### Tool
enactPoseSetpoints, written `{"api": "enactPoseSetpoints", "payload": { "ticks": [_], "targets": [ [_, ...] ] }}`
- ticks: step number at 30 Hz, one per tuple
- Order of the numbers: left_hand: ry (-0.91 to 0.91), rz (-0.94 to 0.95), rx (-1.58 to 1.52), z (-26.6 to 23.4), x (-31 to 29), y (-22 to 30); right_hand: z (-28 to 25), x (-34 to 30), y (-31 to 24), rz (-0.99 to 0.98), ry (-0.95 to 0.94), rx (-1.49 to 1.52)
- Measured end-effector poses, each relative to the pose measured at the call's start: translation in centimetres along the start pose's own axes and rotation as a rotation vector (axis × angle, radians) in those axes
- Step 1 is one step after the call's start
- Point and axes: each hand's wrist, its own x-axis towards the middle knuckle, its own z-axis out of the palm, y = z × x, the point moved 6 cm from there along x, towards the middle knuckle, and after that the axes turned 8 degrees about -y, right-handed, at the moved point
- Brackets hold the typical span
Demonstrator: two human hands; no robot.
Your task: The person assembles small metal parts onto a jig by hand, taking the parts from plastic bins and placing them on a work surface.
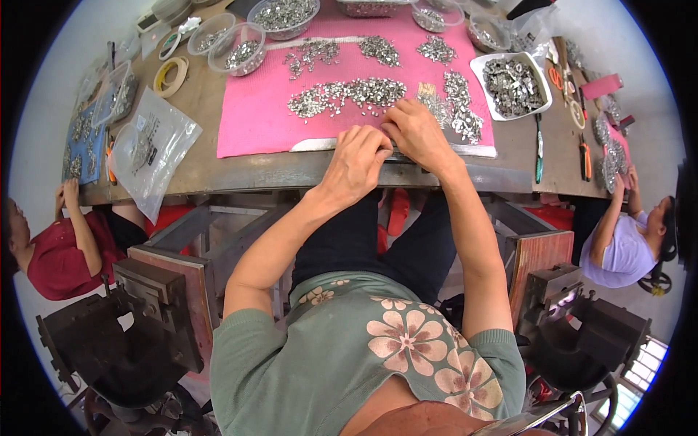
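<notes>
My left hand point(356, 161) and my right hand point(419, 136) are close together over the front edge of a pink mat point(254, 120). The fingers of both are curled into a pinch. Anything between them is too small or too covered to make out. Just beyond my hands lies a wide heap of small silvery metal pieces point(347, 96). To the right of my right hand, another silvery pile point(459, 102) runs along the mat. A small tan bundle of thin strips point(429, 91) lies by that pile. A white strip point(314, 144) borders the mat's near edge.
A white tray point(476, 67) and clear tubs point(236, 67) hold similar pieces. At the left lie a tape roll point(171, 77) and a plastic bag point(163, 120). At the right are a green-handled tool point(539, 149) and orange-handled pliers point(585, 158). Two people work on either side.
</notes>
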Motion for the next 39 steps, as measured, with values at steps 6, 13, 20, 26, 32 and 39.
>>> {"api": "enactPoseSetpoints", "payload": {
  "ticks": [6, 13, 20, 26, 32, 39],
  "targets": [
    [0.016, 0.038, 0.077, 0.6, 0.0, 0.1, 0.2, -0.1, 0.1, 0.007, 0.028, 0.053],
    [0.051, 0.118, 0.224, 0.9, -0.1, 0.9, -0.2, -0.8, 0.1, -0.033, 0.055, -0.005],
    [0.066, 0.182, 0.268, 0.7, -0.5, 1.0, -1.7, -5.3, -0.5, 0.383, 0.089, 0.552],
    [0.100, 0.220, 0.261, 0.5, -1.6, 0.5, -1.3, -6.5, -1.7, 0.230, 0.206, 0.432],
    [0.183, 0.111, 0.184, 0.8, -2.2, -0.1, -1.2, -6.3, -2.7, 0.160, 0.227, 0.276],
    [0.204, 0.123, 0.180, 0.9, -2.2, -0.1, -1.4, -6.3, -3.4, 0.104, 0.252, 0.122]
  ]
}}
